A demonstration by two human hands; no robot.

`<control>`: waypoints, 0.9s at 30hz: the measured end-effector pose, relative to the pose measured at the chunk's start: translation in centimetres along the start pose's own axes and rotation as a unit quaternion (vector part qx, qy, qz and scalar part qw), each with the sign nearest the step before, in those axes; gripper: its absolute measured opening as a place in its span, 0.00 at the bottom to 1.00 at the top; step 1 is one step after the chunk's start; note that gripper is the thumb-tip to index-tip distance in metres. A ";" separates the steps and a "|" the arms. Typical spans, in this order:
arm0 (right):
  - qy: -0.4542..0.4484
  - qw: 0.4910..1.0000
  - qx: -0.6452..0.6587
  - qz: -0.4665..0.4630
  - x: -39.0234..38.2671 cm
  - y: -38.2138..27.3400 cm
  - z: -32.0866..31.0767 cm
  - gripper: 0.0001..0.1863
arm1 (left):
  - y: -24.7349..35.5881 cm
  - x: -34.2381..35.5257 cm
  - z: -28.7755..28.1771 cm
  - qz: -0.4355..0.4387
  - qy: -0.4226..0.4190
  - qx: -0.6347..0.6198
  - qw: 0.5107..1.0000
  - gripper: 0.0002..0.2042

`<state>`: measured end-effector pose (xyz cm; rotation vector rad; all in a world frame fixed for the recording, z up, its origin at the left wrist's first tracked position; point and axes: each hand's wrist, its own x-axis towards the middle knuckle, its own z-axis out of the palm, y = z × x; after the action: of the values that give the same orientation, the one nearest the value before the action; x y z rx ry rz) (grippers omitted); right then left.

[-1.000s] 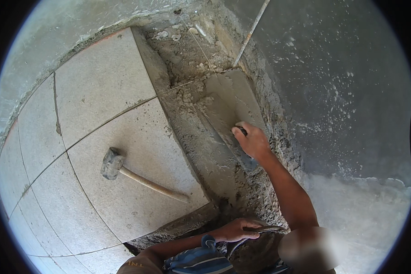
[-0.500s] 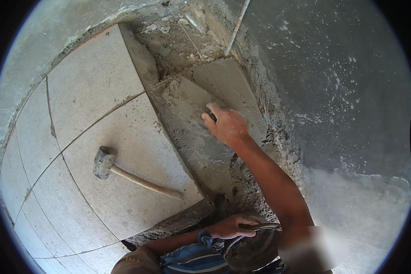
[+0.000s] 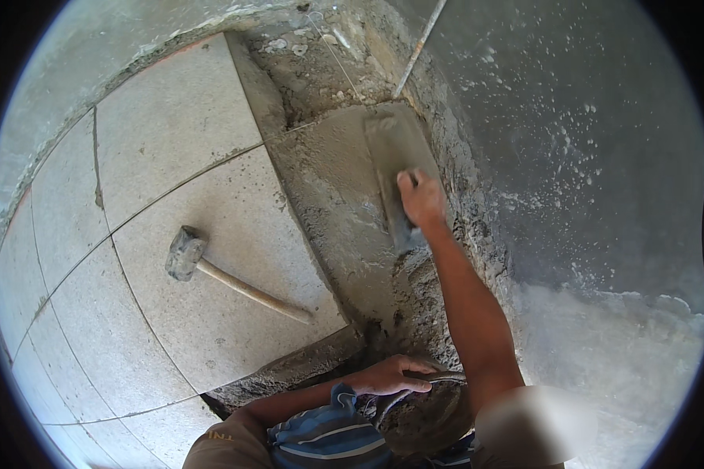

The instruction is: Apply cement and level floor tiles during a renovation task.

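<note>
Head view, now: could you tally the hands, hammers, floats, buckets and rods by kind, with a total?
Hands: 2 (left hand, right hand)
Hammer: 1
Float: 1
Bucket: 1
Rod: 1
Total: 6

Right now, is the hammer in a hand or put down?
Put down: the hammer lies on a tile. The right hand holds a trowel, and the left hand rests at a container's rim.

Grey wall (image 3: pixel 594 211), white-spattered; pale tiled floor (image 3: pixel 172 109).
</note>
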<state>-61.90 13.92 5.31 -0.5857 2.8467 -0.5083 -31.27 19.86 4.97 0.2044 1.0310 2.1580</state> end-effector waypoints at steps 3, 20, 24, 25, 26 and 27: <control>-0.043 0.992 0.049 -0.104 -6.4 0.3 1.1 0.24 | -0.4 -0.7 0.1 0.046 0.019 0.007 0.999 0.26; -0.068 0.988 -0.123 -0.065 1.7 -1.0 -3.1 0.24 | 0.3 0.1 0.2 0.009 0.013 -0.012 1.000 0.25; -0.017 0.999 -0.040 -0.024 0.0 3.2 -1.9 0.27 | -0.1 0.3 0.5 0.057 0.015 -0.007 0.998 0.25; -0.035 0.998 -0.018 -0.058 -2.1 3.2 -0.9 0.27 | -0.3 0.3 0.4 0.059 0.019 -0.008 0.998 0.25; -0.052 0.994 0.001 -0.091 -4.7 3.4 0.0 0.27 | -0.5 0.3 0.4 0.055 0.014 -0.018 0.998 0.25; -0.110 0.989 -0.025 -0.097 -7.8 1.6 -0.3 0.27 | -0.8 -0.5 0.0 0.046 0.021 -0.028 0.998 0.25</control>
<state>-55.51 18.60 5.89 -0.8759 2.6136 -0.3772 -30.48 19.90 4.50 0.1842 0.9999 2.2806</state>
